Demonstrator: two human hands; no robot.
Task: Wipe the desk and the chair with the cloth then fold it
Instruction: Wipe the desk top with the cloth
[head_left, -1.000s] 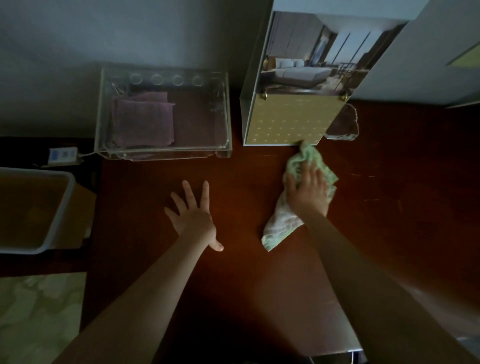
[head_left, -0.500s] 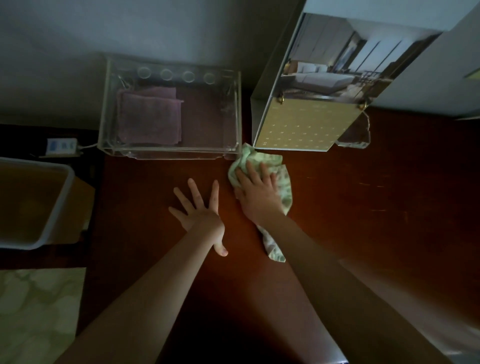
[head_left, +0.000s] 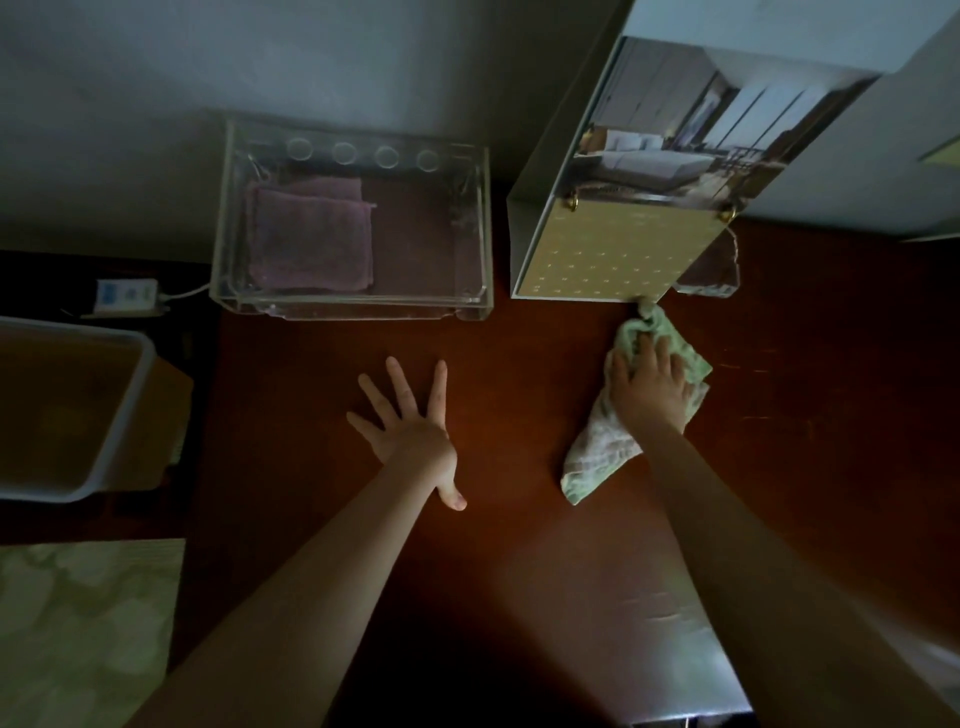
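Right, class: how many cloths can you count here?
2. A green cloth under the right hand on the desk; a purple cloth folded in the clear tray, possibly hiding another.

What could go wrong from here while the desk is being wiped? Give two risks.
The green cloth under the right hand reaches the lower corner of the standing calendar; a further push might shift or tip it. The left hand lies flat on the desk, so that patch may go unwiped.

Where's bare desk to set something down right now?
Bare desk between the left hand and the cloth under the right hand; more right of the cloth. Crowded at the back: clear tray and calendar stand, cloth reaching the stand's corner.
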